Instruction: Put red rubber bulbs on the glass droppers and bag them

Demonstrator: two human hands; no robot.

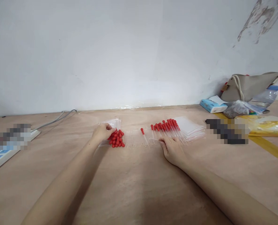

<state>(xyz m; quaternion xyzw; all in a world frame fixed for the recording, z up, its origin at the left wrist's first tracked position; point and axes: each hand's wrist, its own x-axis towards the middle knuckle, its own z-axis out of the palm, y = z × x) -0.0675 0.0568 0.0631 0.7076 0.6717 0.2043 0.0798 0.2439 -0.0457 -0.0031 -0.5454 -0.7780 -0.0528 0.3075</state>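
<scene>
My left hand (103,132) is at the left edge of a pile of red rubber dropper bulbs (117,139), its thumb and fingers pinched on a bulb that they mostly cover. Between the thumb and fingers of my right hand (173,150) is a clear glass dropper tube (154,139), its free end pointing left. A row of bare glass tubes (134,138) lies just right of the pile. One dropper with a red bulb (142,131) lies tilted at the row's right end. Beyond my right hand, several bulb-topped droppers (168,125) lie side by side.
Clear plastic bags (193,129) lie right of the droppers, with more bags (112,122) behind the bulb pile. A power strip (3,153) is at the left. Toward the right are a tissue pack (213,105), a grey bag (251,86) and a yellow package (265,125).
</scene>
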